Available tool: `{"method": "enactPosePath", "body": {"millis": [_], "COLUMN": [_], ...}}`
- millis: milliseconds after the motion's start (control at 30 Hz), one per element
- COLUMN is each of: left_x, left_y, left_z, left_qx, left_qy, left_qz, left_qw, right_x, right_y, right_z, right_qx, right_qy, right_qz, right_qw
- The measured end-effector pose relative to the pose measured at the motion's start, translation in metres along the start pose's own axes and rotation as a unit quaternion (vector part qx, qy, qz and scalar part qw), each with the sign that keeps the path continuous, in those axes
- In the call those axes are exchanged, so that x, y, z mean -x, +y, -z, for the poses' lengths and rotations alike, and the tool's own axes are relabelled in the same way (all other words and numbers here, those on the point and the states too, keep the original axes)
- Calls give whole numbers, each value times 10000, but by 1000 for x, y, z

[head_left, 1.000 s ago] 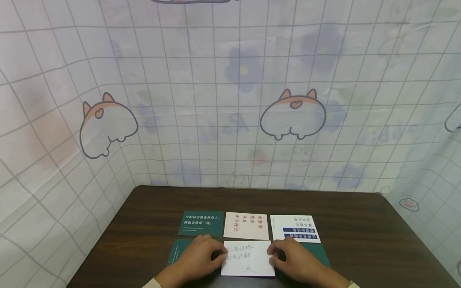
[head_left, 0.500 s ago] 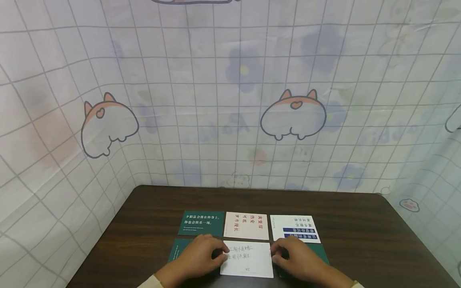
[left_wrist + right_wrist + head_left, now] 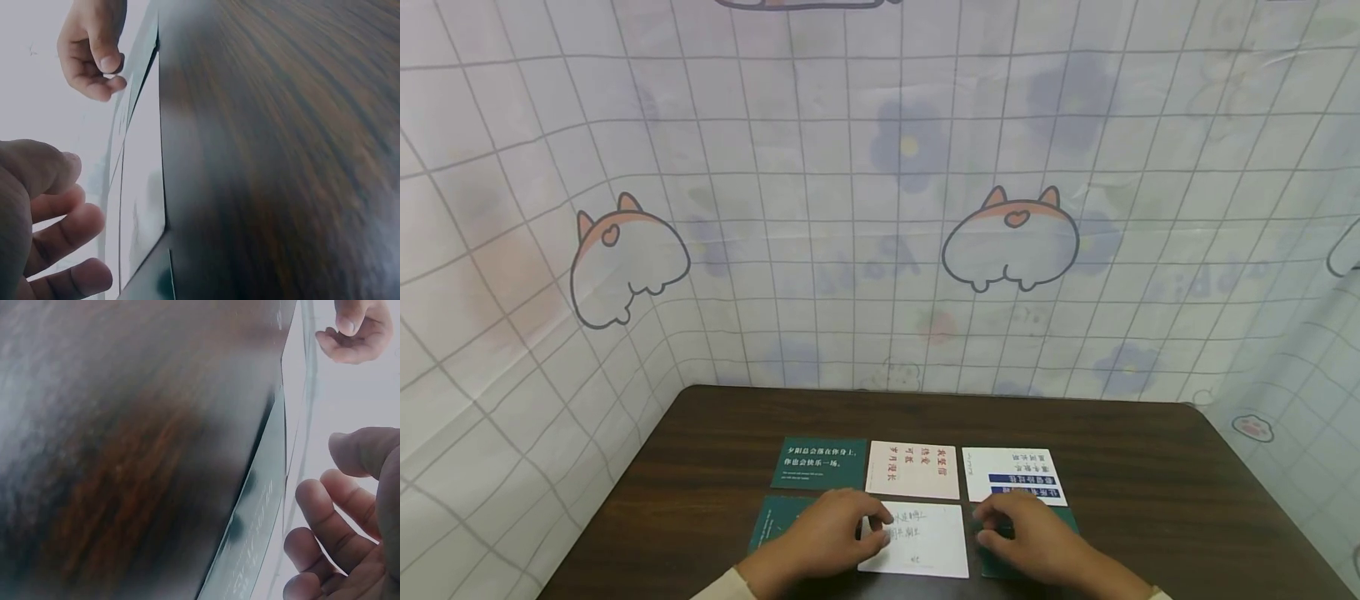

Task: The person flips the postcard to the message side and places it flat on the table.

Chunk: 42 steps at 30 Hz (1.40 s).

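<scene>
A white card (image 3: 928,550) with handwritten lines lies flat on the dark table, front centre. My left hand (image 3: 831,533) hovers over its left edge, fingers loosely bent and nothing between them; in the left wrist view the fingertips (image 3: 87,219) show apart from the card. To the right, my right hand (image 3: 1033,537) is lifted over a green card (image 3: 992,569), fingers relaxed and holding nothing. My left hand partly covers another green card (image 3: 771,517).
Behind them runs a row of cards: a green one (image 3: 820,479) with white writing, a pale pink one (image 3: 887,490) with red writing, and a white one (image 3: 981,483) with blue bands. The wooden table (image 3: 1157,475) meets a grid-patterned cloth (image 3: 820,333) at the back.
Both hands have left the white card's edges. My left hand has shifted right over the card, and my right hand has drawn a little to the right, uncovering more of the green card.
</scene>
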State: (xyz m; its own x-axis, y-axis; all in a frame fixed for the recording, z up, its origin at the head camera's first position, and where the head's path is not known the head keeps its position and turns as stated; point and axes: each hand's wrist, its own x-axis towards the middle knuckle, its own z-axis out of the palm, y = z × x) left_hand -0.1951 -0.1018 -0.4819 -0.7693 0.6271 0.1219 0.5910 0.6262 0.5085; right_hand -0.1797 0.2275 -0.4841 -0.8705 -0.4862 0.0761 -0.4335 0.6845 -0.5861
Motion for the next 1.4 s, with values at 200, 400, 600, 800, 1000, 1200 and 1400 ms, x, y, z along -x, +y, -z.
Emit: {"method": "enactPosePath", "body": {"millis": [200,400,600,800,1000,1200,1400], "left_x": [-5,-11,-17,-22,-27,-31,-35], "left_y": [7,13,18,23,25,27,30], "left_z": [-3,-7,-11,-14,-16,-20,-26], "left_qx": [-73,-154,-273,-311,-510,-527,-559], "left_qy": [-52,-119,-93,-138,-71,-106,-159], "left_qz": [167,165,-32,-103,-234,-260,-248], "left_qw": [9998,9997,9996,9994,9984,9982,9980], "right_x": [2,6,8,11,13,14,18], "right_y": [5,9,11,15,18,21,25], "right_z": [4,7,10,13,16,19,19], "right_qx": [24,53,-29,43,54,3,100], "right_qy": [-72,-74,-143,-79,-30,-14,89], "right_qz": [-156,-189,-369,-445,-597,-746,-843], "right_qw": [9998,9998,9992,9990,9982,9972,9964]}}
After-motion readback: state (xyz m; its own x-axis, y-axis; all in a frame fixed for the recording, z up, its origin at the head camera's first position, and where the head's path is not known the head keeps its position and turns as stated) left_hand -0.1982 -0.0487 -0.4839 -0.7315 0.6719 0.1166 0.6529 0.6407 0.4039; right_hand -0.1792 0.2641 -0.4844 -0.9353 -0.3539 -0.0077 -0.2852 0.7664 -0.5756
